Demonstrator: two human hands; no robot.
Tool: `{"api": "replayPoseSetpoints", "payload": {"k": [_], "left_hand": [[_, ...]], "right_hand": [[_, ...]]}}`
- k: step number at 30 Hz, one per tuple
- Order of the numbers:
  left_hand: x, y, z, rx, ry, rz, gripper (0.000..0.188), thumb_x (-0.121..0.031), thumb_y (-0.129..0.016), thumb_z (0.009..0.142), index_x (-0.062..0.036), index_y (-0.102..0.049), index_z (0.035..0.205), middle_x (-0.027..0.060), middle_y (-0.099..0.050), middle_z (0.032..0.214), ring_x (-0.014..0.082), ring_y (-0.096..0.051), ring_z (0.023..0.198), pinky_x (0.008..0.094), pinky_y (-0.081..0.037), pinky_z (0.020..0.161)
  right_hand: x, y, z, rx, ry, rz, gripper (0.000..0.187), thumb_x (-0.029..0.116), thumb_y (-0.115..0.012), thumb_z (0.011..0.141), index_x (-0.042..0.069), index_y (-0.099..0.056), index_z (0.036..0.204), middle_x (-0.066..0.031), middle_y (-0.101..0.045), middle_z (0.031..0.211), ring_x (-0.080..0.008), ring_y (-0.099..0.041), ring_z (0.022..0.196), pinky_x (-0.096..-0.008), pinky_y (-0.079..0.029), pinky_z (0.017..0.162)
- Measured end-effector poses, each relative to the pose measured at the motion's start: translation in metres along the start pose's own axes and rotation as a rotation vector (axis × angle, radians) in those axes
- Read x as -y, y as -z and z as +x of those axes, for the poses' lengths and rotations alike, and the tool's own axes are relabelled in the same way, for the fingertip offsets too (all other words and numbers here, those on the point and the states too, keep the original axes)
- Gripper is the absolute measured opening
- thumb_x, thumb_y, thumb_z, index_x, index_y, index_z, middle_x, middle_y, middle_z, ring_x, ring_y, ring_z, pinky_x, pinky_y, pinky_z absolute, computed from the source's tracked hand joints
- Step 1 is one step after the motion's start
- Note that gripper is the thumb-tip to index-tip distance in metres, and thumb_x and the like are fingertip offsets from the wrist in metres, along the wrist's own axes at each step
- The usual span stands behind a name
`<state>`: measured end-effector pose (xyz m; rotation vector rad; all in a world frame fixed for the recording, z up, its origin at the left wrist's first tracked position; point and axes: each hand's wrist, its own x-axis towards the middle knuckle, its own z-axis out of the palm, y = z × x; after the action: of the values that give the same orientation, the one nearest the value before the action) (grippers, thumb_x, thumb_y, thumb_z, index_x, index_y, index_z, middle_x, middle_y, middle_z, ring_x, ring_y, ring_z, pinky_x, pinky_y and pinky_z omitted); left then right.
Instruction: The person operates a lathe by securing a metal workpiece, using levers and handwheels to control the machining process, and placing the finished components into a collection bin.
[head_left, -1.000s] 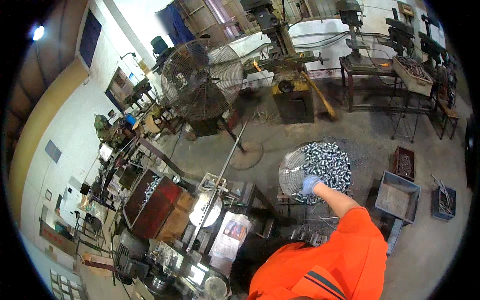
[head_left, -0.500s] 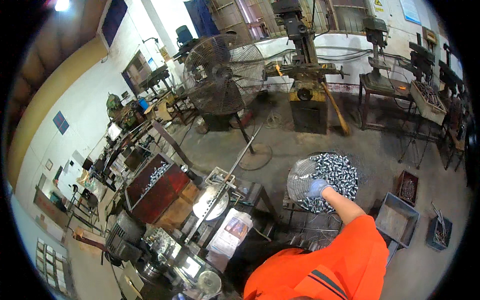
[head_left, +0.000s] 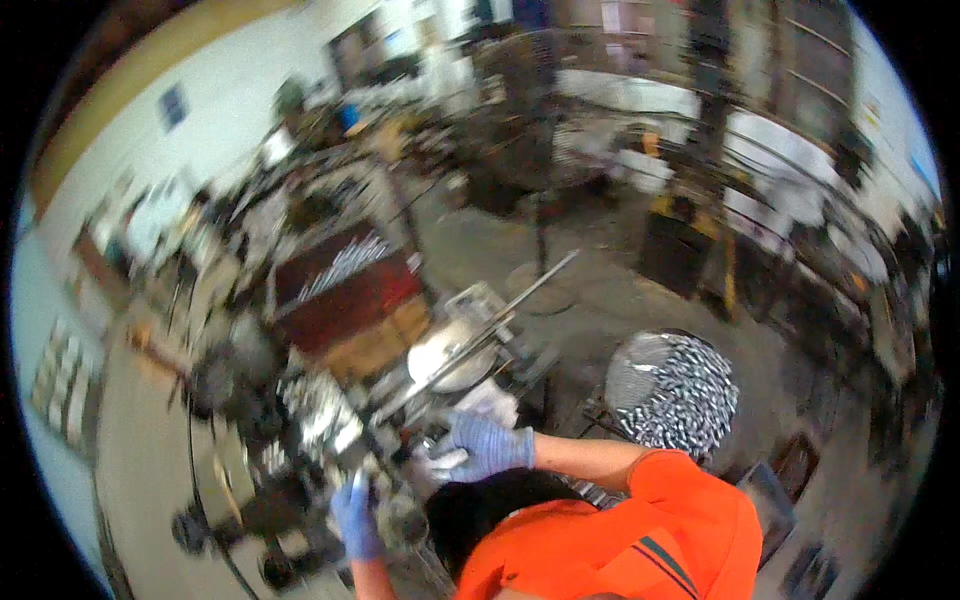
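Note:
My right hand (head_left: 484,450), in a blue-grey glove, is over the near machine. Its fingers are bent together around something pale that blur keeps me from making out. To the left, my left hand (head_left: 356,517), also gloved, points up at the machine's front part, fingers pressed together. Whatever lies between those fingertips is too smeared to name. Shiny metal machine parts (head_left: 322,415) sit just beyond the left hand. Off to the right stands a round mesh basket (head_left: 634,378), heaped on one side with small shiny metal cylinders (head_left: 690,400).
Behind the machine is a red bin (head_left: 350,312) with metal pieces in it. A long metal bar (head_left: 470,345) slants over a round pale plate (head_left: 440,362). Grey bins (head_left: 775,505) stand on the floor at lower right. A large fan (head_left: 520,110) and workshop machines line the back.
My right hand has left the basket of metal cylinders and come left to the machine. My left hand has risen into fuller view. The whole view has swung and blurred.

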<state>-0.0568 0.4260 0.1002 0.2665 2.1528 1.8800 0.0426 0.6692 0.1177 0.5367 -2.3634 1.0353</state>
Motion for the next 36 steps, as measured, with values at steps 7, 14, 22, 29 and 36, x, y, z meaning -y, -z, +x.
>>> {"api": "replayPoseSetpoints", "payload": {"k": [7,14,22,29,36], "left_hand": [[0.025,-0.024,0.003,0.216,0.106,-0.745,0.020,-0.031,-0.055,0.089,-0.0125,-0.061,0.085,-0.0044,-0.050,0.073,0.0063,-0.042,0.064,0.0242,-0.033,0.057],[0.016,-0.021,-0.011,0.314,0.141,-1.129,0.033,-0.030,-0.054,0.090,-0.0034,-0.059,0.110,0.0056,-0.065,0.097,0.0131,-0.062,0.086,0.0259,-0.048,0.078],[0.009,0.005,0.005,0.004,-0.158,-0.249,0.031,-0.031,-0.062,0.086,-0.0002,-0.067,0.085,0.0019,-0.061,0.066,0.0061,-0.052,0.061,0.0243,-0.043,0.055],[0.014,0.007,0.009,0.009,-0.125,-0.052,0.036,-0.034,-0.063,0.085,0.0004,-0.068,0.078,0.0017,-0.056,0.054,0.0064,-0.048,0.052,0.0262,-0.040,0.049],[0.012,0.011,0.014,0.023,-0.067,-0.008,0.036,-0.033,-0.061,0.085,0.0018,-0.068,0.082,0.0048,-0.059,0.056,0.0090,-0.051,0.052,0.0289,-0.042,0.049]], "right_hand": [[0.016,-0.055,0.066,0.026,0.283,0.025,0.018,0.022,-0.073,0.061,0.010,-0.064,0.072,-0.0107,-0.053,0.090,-0.0302,-0.054,0.082,-0.0398,-0.046,0.068],[0.020,-0.084,0.061,0.032,0.109,0.339,0.020,0.016,-0.073,0.064,0.010,-0.069,0.083,-0.0117,-0.054,0.105,-0.0298,-0.055,0.096,-0.0376,-0.047,0.080],[0.014,-0.074,0.075,0.248,0.183,-0.046,0.024,0.026,-0.073,0.066,0.012,-0.068,0.085,-0.0163,-0.055,0.110,-0.0355,-0.053,0.099,-0.0439,-0.043,0.087],[0.016,-0.078,0.081,0.322,0.255,-0.120,0.028,0.032,-0.072,0.066,0.009,-0.067,0.083,-0.0185,-0.057,0.102,-0.0354,-0.052,0.096,-0.0452,-0.041,0.087],[0.022,-0.081,0.089,0.330,0.302,-0.137,0.026,0.031,-0.070,0.069,0.008,-0.067,0.080,-0.0169,-0.057,0.097,-0.0338,-0.052,0.091,-0.0434,-0.039,0.087]]}}
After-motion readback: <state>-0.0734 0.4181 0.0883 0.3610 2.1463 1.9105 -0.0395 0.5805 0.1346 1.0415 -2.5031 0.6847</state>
